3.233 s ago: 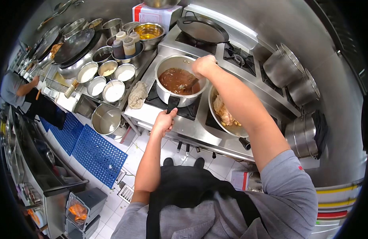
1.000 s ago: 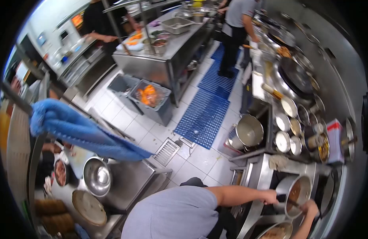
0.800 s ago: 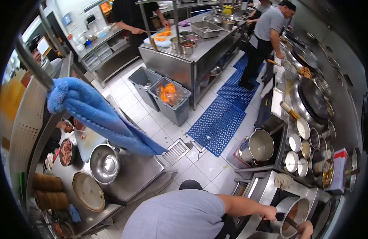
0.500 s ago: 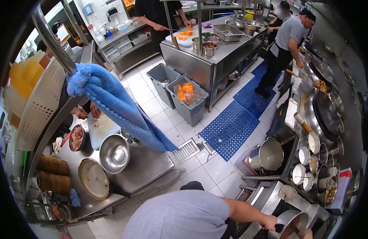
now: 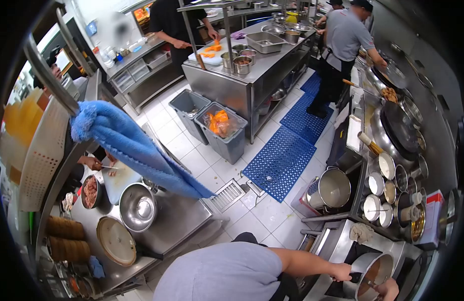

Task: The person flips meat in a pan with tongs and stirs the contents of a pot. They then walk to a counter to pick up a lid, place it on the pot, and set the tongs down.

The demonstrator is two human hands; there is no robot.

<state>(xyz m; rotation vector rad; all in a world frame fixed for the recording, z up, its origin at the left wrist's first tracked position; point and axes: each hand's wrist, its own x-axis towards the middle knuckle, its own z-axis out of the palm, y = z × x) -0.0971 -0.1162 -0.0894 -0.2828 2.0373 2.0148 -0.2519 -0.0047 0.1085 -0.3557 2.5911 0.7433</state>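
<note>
Stirring, by the look of it, in a metal saucepan (image 5: 349, 289) at the lower right of the frame.
The left hand (image 5: 341, 271) is clamped round its black handle (image 5: 356, 276); the right hand (image 5: 387, 289) seems closed on a utensil (image 5: 370, 284) reaching into brown liquid (image 5: 383, 271). Another stroke calls for a steady saucepan. The utensil's tip is hidden, the right forearm cut off.

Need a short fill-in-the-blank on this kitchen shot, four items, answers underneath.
1. The left hand grips a handle coloured ____.
2. The right hand holds a utensil at the pot, whose contents look ____.
3. The knotted hanging towel is coloured ____.
4. The gray bins standing side by side number ____.

Missing words: black; brown; blue; two.
</note>
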